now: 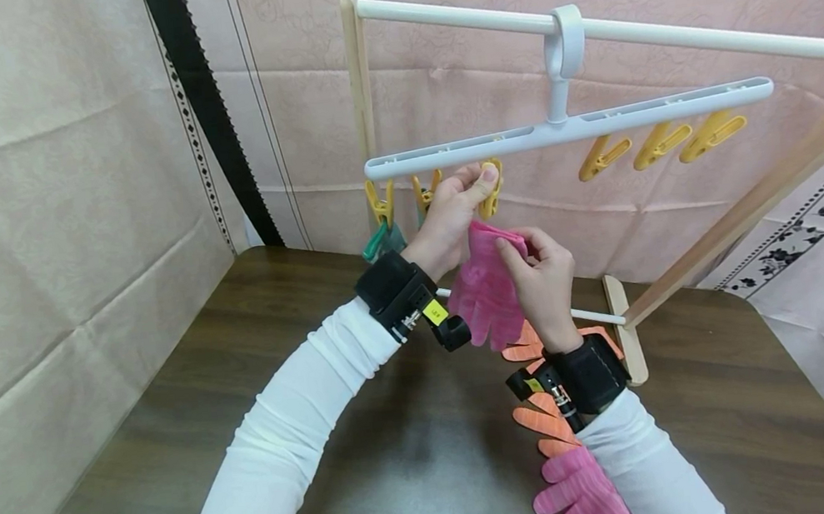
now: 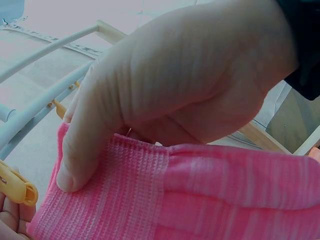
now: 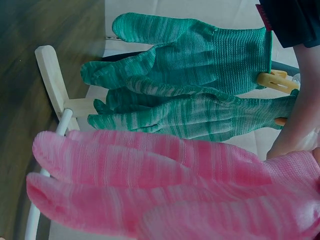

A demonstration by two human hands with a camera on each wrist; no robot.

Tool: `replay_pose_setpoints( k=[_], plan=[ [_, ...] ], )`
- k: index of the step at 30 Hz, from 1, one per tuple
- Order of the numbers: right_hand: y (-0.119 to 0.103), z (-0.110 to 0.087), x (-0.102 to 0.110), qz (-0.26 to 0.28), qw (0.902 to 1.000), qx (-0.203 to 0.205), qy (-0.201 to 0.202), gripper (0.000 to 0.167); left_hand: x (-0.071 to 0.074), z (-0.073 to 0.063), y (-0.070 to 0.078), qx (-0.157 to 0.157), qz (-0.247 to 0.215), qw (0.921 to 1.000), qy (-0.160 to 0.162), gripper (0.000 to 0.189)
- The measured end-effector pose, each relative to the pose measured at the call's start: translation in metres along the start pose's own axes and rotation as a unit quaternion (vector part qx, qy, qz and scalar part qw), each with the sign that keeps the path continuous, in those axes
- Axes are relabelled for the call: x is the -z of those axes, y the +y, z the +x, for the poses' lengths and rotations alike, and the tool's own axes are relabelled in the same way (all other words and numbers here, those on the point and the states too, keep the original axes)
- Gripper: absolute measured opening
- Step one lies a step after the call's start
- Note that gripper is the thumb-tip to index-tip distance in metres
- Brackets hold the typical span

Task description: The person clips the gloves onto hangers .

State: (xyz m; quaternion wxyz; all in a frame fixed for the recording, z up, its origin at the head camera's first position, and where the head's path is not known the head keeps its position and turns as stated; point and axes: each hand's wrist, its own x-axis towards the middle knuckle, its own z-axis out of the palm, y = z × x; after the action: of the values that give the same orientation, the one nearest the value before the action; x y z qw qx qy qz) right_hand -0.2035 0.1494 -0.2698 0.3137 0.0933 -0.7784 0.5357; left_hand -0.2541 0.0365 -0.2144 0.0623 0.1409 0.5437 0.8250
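Observation:
My left hand (image 1: 446, 220) pinches a yellow clothespin (image 1: 490, 192) under the pale blue hanger (image 1: 461, 151). My right hand (image 1: 549, 284) pinches the ribbed cuff of a pink glove (image 1: 490, 299), which hangs fingers down just below that clothespin. In the left wrist view, the right thumb presses on the front of the cuff (image 2: 115, 195); the held clothespin (image 2: 17, 186) is beside it, seemingly apart from the cuff. Green gloves (image 3: 240, 55) dangle from other clothespins (image 3: 276, 82) in the right wrist view, mostly hidden behind the left arm in the head view.
The hanger hooks over a white rod (image 1: 447, 14) on a wooden stand (image 1: 360, 86). Three yellow clothespins (image 1: 660, 145) hang at its right half. On the brown table (image 1: 374, 470) lie orange gloves (image 1: 546, 423) and another pink glove (image 1: 584, 498), partly under the right arm.

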Motion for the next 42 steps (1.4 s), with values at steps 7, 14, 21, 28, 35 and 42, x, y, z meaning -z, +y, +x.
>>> replay_pose_setpoints(
  k=[7,14,21,28,35,42],
  plan=[
    [-0.022,-0.001,0.001,-0.012,0.9999,0.008,0.006,0.018,0.000,-0.001,0.001,0.004,-0.028,0.9996,-0.006,0.024],
    [-0.012,0.004,-0.001,-0.006,0.9999,0.013,0.009,0.019,0.000,-0.002,0.001,0.003,-0.020,0.9998,-0.007,0.029],
    [0.000,0.008,-0.003,-0.002,0.9993,0.034,0.013,0.021,0.000,-0.001,0.001,0.000,-0.018,0.9998,-0.004,0.030],
    [-0.003,0.010,-0.004,-0.007,0.9990,0.039,0.022,0.018,-0.001,0.001,0.001,-0.001,-0.007,0.9999,0.007,0.028],
    [-0.004,0.011,-0.006,-0.006,0.9988,0.039,0.028,0.020,-0.001,0.000,0.000,-0.001,-0.007,1.0000,0.006,0.025],
    [-0.006,0.012,-0.008,-0.006,0.9989,0.028,0.036,0.021,-0.001,-0.001,0.000,-0.003,0.001,1.0000,0.006,0.027]
  ],
)
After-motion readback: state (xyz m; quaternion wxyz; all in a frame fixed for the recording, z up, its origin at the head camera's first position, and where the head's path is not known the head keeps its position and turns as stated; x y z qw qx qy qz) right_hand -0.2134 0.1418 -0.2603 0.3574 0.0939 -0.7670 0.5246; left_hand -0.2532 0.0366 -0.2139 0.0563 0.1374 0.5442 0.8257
